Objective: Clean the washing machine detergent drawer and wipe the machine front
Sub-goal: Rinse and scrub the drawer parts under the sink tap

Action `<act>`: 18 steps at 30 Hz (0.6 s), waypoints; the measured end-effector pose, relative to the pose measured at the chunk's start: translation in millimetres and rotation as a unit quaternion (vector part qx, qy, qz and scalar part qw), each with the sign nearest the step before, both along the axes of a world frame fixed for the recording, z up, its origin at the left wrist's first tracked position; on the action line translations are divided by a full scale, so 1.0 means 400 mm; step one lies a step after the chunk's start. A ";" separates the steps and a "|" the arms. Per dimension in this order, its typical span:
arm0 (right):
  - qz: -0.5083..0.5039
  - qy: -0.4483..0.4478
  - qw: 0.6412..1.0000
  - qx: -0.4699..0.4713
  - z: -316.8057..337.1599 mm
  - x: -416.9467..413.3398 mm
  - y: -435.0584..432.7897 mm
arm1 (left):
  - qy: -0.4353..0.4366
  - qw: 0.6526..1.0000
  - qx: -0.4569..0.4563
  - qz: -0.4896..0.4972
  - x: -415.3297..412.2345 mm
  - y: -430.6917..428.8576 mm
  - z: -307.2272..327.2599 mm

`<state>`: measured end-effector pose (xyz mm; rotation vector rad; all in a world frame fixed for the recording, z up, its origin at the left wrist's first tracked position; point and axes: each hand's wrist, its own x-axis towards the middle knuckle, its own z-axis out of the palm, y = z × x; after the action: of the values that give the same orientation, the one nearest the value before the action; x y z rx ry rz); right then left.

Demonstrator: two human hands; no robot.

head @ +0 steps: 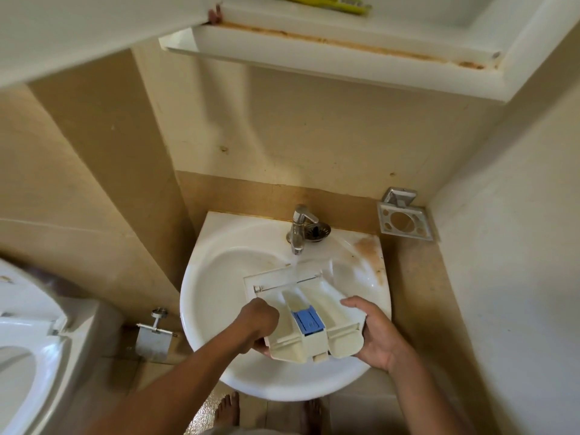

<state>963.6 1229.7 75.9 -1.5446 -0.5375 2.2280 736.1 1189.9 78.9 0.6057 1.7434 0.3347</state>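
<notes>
The cream detergent drawer (317, 304), with a blue insert (308, 321) in its middle compartment, is held over the white sink (213, 296). Its front panel points toward the tap (298, 229), and running water falls onto that far end. My left hand (259, 323) grips the drawer's left side near its back corner, fingers curled under it. My right hand (372, 332) holds the right side, thumb on the rim and palm underneath. The washing machine is not in view.
A sink strainer (317, 231) lies on the ledge behind the tap. A metal holder (405, 218) is fixed to the wall at right. A toilet (28, 346) stands at the left, with a paper holder (153, 335) beside it. A cabinet (345, 48) hangs overhead.
</notes>
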 end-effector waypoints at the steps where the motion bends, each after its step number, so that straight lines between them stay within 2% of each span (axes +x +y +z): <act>1: -0.010 -0.001 1.000 -0.004 -0.013 0.009 -0.005 | 0.005 1.000 0.022 0.007 0.007 -0.007 -0.002; 11: -0.064 -0.007 0.998 0.007 -0.082 0.045 0.013 | 0.020 0.993 0.116 0.017 0.037 -0.049 -0.062; 18: -0.078 0.023 0.997 0.004 -0.095 0.010 0.007 | -0.045 0.978 0.153 0.132 0.004 -0.026 -0.068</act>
<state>967.7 1232.6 37.9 -1.4749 -0.3982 2.1352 737.7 1179.4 51.5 0.5663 1.6997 0.8154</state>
